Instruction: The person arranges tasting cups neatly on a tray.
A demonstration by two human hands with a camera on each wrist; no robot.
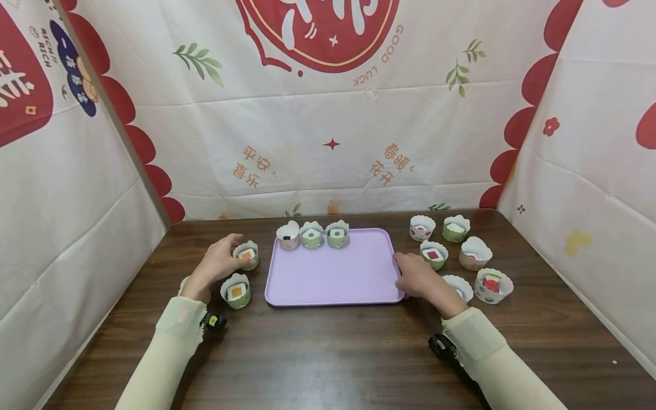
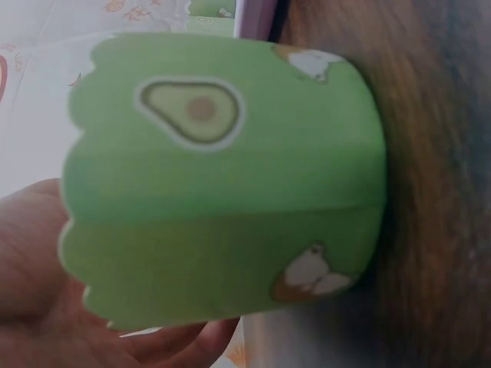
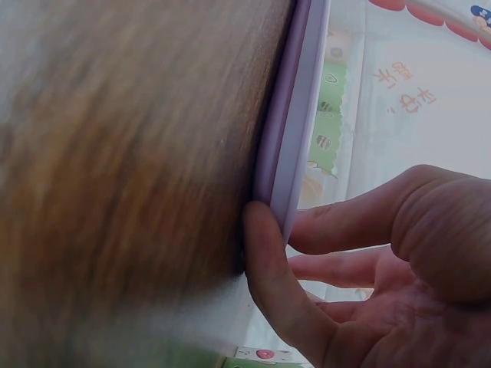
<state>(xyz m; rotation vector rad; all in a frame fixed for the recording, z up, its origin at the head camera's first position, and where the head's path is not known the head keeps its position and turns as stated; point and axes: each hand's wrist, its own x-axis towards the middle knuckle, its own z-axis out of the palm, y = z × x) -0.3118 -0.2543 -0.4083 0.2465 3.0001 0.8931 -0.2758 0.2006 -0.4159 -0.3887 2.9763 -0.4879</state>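
Note:
My left hand (image 1: 220, 261) is at a green paper baking cup (image 1: 250, 263) with a white, orange-topped piece inside. The thumb lies across the front of that cup and the fingers reach behind it. Nearer to me stands another green cup (image 1: 237, 293), with a similar piece; its avocado-printed side (image 2: 222, 176) fills much of the left wrist view and hides part of the hand. On the right, my right hand (image 1: 416, 276) pinches the edge of a lilac tray (image 1: 333, 279), thumb and finger on either side of the rim (image 3: 295, 130).
Along the tray's back edge stand a pink-white cup (image 1: 288, 242) and two green cups (image 1: 311, 241). Several filled cups, among them a watermelon-topped one (image 1: 493, 293), stand right of the tray. Another cup is mostly hidden behind my left wrist. Printed cloth (image 1: 328, 125) encloses the table (image 1: 318, 353).

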